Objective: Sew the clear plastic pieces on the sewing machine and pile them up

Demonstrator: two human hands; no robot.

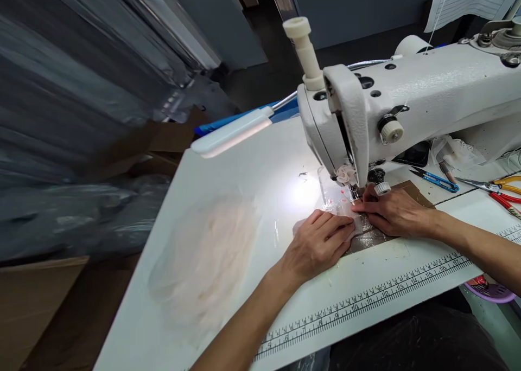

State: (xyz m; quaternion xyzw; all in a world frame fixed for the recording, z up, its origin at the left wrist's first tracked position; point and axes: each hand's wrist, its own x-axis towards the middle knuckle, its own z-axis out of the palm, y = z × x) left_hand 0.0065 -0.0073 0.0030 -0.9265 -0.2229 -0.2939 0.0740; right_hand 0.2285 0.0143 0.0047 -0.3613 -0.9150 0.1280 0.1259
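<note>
A white sewing machine [423, 100] stands over the right part of the table, its needle area lit from the left. Under the presser foot lies a sheer pale fabric [299, 228]. My left hand [319, 241] rests on this fabric, fingers lying flat and pressing it to the table left of the needle. My right hand [393, 211] is close to the presser foot, thumb and fingers pinched together at the fabric's edge; what exactly is between the fingertips is hidden. A small pale fabric rose [345, 174] sits on the machine head just above the needle.
A blurred pile of pale sheer fabric [211, 257] lies on the left of the white table [154, 208]. Blue thread snips [437, 180] and orange-handled pliers [488, 185] lie at right. A lamp [232, 132] reaches over the table. A ruler strip [354, 308] runs along the front edge.
</note>
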